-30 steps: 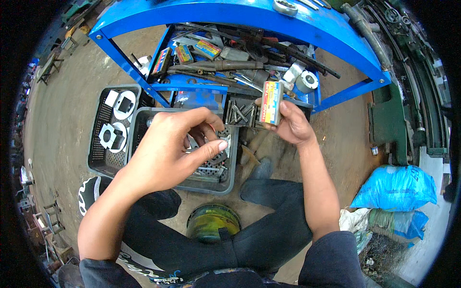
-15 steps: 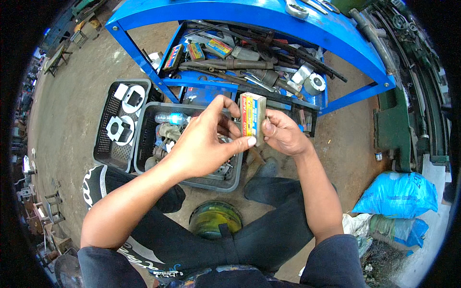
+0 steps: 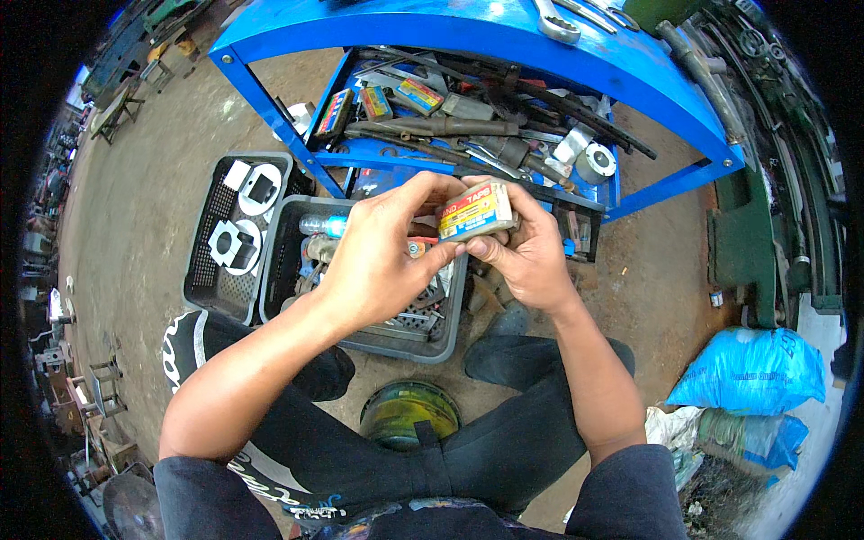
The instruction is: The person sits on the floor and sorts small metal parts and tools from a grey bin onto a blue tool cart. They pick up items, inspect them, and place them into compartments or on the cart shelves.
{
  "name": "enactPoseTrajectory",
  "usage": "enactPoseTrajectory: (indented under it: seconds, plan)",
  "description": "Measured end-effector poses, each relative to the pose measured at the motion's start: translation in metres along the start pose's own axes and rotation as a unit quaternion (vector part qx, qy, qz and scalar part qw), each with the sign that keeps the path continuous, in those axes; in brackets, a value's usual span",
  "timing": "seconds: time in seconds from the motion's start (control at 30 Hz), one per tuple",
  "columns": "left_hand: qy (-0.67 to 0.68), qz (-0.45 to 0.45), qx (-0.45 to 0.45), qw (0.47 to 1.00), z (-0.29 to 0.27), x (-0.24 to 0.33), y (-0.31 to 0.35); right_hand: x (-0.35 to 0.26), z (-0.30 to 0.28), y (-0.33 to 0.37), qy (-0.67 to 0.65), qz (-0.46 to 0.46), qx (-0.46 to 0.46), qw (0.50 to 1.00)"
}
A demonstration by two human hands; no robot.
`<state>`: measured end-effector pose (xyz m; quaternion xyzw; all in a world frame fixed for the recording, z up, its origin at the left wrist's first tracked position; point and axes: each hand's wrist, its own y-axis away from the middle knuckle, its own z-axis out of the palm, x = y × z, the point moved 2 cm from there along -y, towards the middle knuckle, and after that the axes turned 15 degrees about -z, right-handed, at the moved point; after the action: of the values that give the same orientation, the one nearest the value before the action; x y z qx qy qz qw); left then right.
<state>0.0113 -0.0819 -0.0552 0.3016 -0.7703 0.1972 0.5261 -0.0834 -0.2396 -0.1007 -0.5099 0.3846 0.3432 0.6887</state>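
A small tap box (image 3: 474, 212) with a red, yellow and blue label is held up in front of me, tilted, its printed face toward me. My right hand (image 3: 531, 247) grips its right end, thumb along the lower edge and fingers behind. At the left end, my left hand (image 3: 382, 238) closes on it, thumb at the lower corner and fingers curled over the top. Behind the hands stands a grey crate (image 3: 396, 346) of metal parts. A small red and orange thing (image 3: 418, 247) shows below the left palm; whether it is held, I cannot tell.
A blue workbench (image 3: 450, 27) has wrenches (image 3: 555, 22) on top and a shelf crowded with tools and similar small boxes (image 3: 419, 95). Left stands a black crate (image 3: 202, 270) with white metal pieces. Blue sacks (image 3: 756, 369) lie right; a green-yellow round container (image 3: 409, 414) sits between my legs.
The tap box has turned from upright to nearly lengthwise, its label now facing me. My left hand has closed in on its left end, and my right fingers have gone behind it.
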Motion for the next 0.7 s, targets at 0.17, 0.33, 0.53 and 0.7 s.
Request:
enactPoseTrajectory:
  seconds: [0.17,0.33,0.53,0.7]
  plan:
    - [-0.1,0.053,0.029,0.993,-0.006,0.002,-0.002,0.002,0.001,0.001,-0.001,-0.01,0.027,1.0]
    - [-0.142,0.084,0.046,0.985,-0.009,0.007,-0.003,-0.001,0.003,-0.001,0.011,-0.059,0.015,0.998]
    - [-0.18,0.148,0.109,0.966,-0.016,0.014,-0.002,-0.01,-0.004,-0.002,0.047,-0.011,0.005,0.999]
    - [-0.13,0.115,0.095,0.98,-0.024,0.016,0.001,-0.009,-0.014,-0.006,0.098,-0.055,-0.016,0.994]
